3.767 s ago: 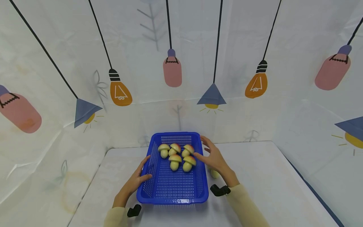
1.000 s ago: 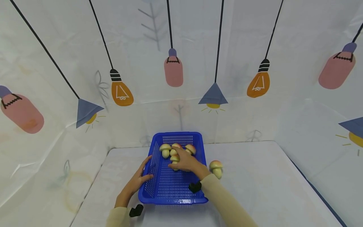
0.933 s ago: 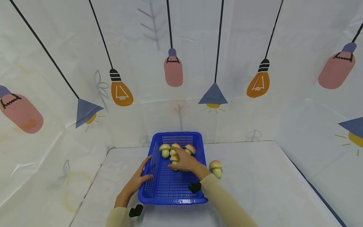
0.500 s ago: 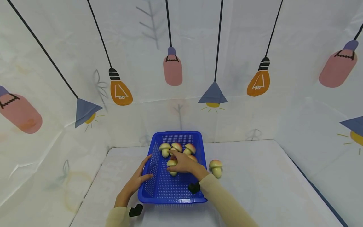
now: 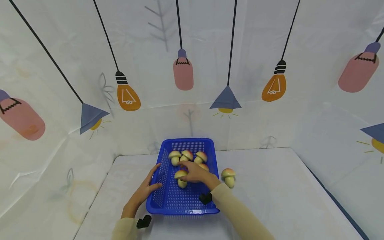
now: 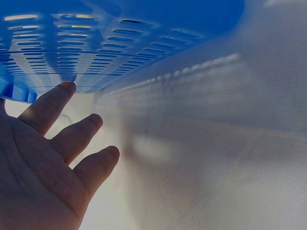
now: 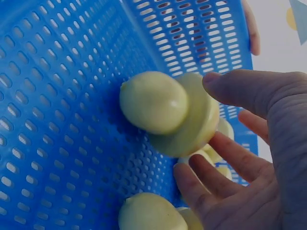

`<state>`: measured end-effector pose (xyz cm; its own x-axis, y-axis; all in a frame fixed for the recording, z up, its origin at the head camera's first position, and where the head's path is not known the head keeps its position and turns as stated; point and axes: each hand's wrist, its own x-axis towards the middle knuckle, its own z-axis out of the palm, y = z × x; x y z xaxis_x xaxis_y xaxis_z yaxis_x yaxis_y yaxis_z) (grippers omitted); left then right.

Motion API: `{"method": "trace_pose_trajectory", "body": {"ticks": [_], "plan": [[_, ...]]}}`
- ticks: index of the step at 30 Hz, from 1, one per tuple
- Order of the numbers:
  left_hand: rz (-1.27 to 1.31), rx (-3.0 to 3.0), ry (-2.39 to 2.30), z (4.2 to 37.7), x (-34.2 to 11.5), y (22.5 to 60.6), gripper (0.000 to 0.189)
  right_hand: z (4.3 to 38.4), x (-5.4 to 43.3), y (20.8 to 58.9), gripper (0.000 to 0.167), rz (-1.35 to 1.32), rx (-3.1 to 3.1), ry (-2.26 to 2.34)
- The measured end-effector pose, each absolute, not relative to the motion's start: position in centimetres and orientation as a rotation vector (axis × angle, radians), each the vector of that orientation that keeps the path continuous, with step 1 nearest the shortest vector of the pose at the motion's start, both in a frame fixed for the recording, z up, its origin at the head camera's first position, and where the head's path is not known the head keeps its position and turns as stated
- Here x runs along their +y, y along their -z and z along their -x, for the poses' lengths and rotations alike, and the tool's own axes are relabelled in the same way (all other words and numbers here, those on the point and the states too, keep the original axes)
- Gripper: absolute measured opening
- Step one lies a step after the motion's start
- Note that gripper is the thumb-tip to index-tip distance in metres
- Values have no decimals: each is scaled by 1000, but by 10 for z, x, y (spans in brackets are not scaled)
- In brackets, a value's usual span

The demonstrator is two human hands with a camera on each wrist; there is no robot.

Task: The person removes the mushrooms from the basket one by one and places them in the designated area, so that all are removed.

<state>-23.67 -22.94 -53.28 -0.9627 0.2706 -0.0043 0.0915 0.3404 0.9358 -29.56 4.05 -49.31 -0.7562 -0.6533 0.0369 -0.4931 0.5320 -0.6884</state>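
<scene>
A blue plastic basket [image 5: 193, 211] with slotted walls holds several toy mushrooms with yellow-red caps and pale stems. My left hand [image 5: 141, 193] lies along its left side, thumb over the rim and fingers outside. In the left wrist view those fingers [image 6: 48, 112] are spread, one tip at the basket wall. Inside the basket is my right hand [image 5: 194, 171], its thumb overlapping the nearest mushroom [image 5: 181, 183]. Seen from the right wrist, that mushroom [image 7: 153, 103] tilts stem outward; the thumb tip meets its cap and the loosely extended fingers [image 7: 240, 158] lie beside the cap.
One more mushroom [image 5: 229, 180] lies on the white table [image 5: 270, 193], right of the basket. Behind the table hangs a white sheet [image 5: 252, 130] printed with lamps and bulbs. Another mushroom [image 7: 151, 213] shows at the bottom of the right wrist view.
My right hand has come from the basket's right rim into the basket. The nearest mushroom has shifted toward me and slightly left. My left hand stays at the left side.
</scene>
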Motion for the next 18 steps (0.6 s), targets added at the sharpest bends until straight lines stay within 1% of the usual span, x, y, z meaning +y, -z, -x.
{"method": "trace_pose_trajectory", "body": {"ticks": [3, 9, 18], "plan": [[-345, 2440, -1684, 237, -230, 533, 87, 295, 40, 495, 64, 952, 2547, 980], [-357, 2432, -1688, 237, -230, 534, 86, 293, 38, 497, 52, 950, 2544, 908], [-369, 2435, -1693, 237, -230, 534, 87, 290, 38, 496, 48, 922, 2545, 873]]}}
